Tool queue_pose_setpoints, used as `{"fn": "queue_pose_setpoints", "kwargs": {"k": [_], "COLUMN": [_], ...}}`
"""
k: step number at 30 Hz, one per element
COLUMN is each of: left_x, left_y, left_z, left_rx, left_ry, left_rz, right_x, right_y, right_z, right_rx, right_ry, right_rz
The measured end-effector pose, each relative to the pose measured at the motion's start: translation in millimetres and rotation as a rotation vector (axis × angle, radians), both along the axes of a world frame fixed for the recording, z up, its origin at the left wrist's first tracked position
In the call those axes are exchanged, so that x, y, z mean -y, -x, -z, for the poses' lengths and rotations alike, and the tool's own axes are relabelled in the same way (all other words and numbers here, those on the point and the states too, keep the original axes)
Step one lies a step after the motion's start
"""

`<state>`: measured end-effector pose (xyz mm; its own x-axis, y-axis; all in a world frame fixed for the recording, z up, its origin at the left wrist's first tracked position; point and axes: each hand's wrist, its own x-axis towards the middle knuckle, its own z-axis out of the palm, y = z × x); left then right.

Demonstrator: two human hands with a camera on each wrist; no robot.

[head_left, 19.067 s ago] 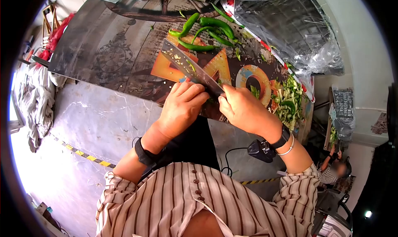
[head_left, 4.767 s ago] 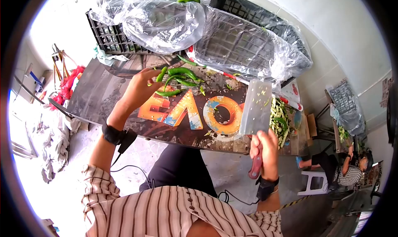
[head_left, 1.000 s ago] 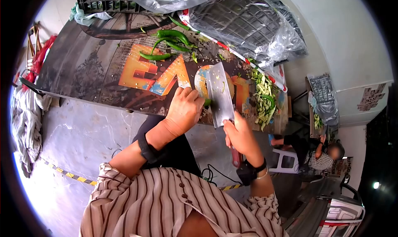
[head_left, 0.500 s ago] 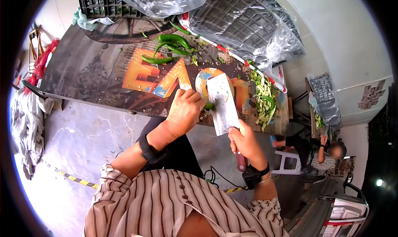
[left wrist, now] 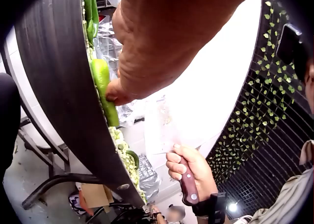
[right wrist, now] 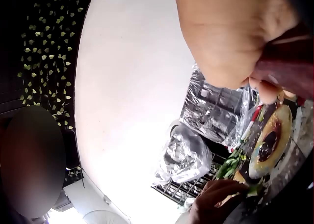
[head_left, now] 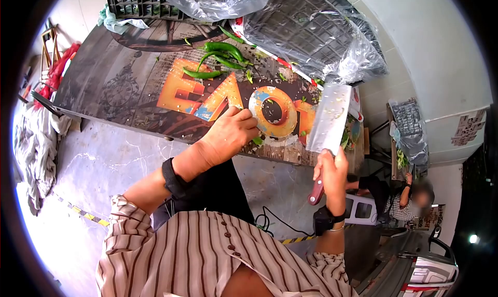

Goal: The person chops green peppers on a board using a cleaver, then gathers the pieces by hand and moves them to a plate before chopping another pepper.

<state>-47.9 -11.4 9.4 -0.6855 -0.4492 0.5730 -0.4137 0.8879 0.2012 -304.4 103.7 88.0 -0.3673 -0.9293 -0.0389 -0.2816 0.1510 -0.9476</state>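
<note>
The left hand (head_left: 228, 134) curls round a long green pepper (left wrist: 102, 77) as the right hand (head_left: 333, 173) clenches a red-handled steel cleaver (head_left: 331, 118) above a dark bench (head_left: 88, 86) bearing orange "LOVE" lettering (head_left: 167, 96).

Large orange capital letters are printed on the dark wood-patterned tabletop (head_left: 93, 79), upside down from the wearer's side: E (head_left: 171, 89) at ten o'clock, V (head_left: 218, 97) at eleven, O (head_left: 277, 130) at one, and L (head_left: 308, 115), partly hidden, at two. Turned around, they spell "LOVE". The wall sign (head_left: 468, 126) at three o'clock is illegible.
</note>
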Motion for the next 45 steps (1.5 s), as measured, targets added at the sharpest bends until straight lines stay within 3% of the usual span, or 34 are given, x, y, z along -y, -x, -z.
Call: {"fn": "queue_pose_setpoints", "kwargs": {"k": [3, 11, 24, 29, 45], "left_x": [-6.3, -23.3, -23.7, -23.9, -19.5], "left_y": [1.2, 18.0, 17.9, 20.3, 22.5], "left_z": [7.4, 20.7, 12.8, 20.2, 11.0], "left_rx": [0.001, -0.240, -0.227, -0.299, -0.205], "left_ry": [-0.054, -0.242, -0.309, -0.224, -0.224], "left_rz": [0.005, -0.168, -0.147, -0.176, -0.181], "right_x": [-6.2, 8.3, 12.8, 11.5, 13.0], "right_y": [-11.1, -35.0, -38.4, -39.1, -35.2], "right_z": [5.4, 20.5, 33.4, 32.2, 33.2], "right_rx": [-0.015, -0.085, -0.089, -0.066, 0.003], "right_ry": [-0.080, -0.075, -0.087, -0.088, -0.109], "right_rz": [-0.186, -0.333, -0.285, -0.273, -0.265]}}
